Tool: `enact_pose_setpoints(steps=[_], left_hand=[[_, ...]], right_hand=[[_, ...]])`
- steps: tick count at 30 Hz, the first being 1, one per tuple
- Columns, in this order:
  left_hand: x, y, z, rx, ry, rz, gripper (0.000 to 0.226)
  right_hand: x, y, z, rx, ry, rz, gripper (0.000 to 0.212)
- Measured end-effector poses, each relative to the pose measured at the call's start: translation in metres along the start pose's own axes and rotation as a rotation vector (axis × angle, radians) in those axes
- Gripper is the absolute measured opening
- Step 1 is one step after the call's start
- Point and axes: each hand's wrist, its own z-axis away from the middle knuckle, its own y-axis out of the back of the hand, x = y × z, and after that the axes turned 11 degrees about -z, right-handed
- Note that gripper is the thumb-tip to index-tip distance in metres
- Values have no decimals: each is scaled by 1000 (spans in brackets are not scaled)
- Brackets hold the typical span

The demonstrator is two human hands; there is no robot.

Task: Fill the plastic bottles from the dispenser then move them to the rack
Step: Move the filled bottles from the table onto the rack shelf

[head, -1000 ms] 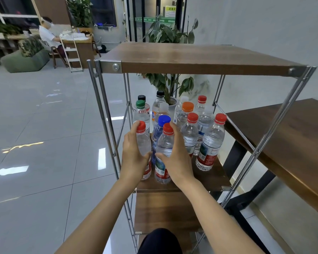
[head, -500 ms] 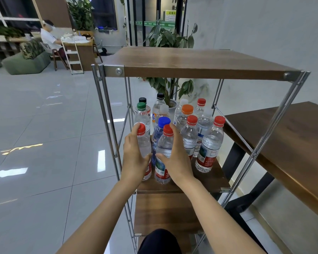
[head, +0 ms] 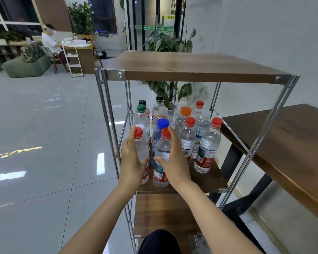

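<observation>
The metal rack has wooden shelves, and its middle shelf carries several filled plastic bottles with red, blue, green, orange and black caps. At the shelf's front left stand two clear red-capped bottles. My left hand is wrapped around the left one, fingers up by its cap. My right hand is wrapped around the right one, thumb across its front. Both bottles rest upright on the shelf. No dispenser is in view.
A dark wooden table stands close on the right of the rack. A potted plant is behind it. To the left lies glossy tiled floor. A seated person is at a desk far back left.
My hands stay on the same two bottles at the shelf's front left. The view has shifted, so the rack's top shelf sits lower in the picture.
</observation>
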Motion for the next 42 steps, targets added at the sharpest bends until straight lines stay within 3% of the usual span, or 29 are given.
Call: enact_pose_setpoints(steps=[8, 14, 17, 26, 36, 42], left_hand=[[18, 10, 16, 18, -70, -80, 113], [48, 17, 40, 36, -137, -232, 94], [62, 9, 49, -1, -272, -218, 76], [167, -35, 63, -175, -521, 13, 44], [308, -115, 59, -303, -792, 173, 35], [387, -170, 36, -414, -844, 135, 54]], right_hand=[[-3, 9, 8, -28, -12, 111, 113], [-16, 51, 28, -39, 10, 220, 74], [-20, 83, 46, -5, 11, 301, 53], [-22, 212, 89, 219, -94, 532, 34], [-12, 364, 103, 559, -219, 672, 43], [7, 432, 78, 722, -316, 710, 66]])
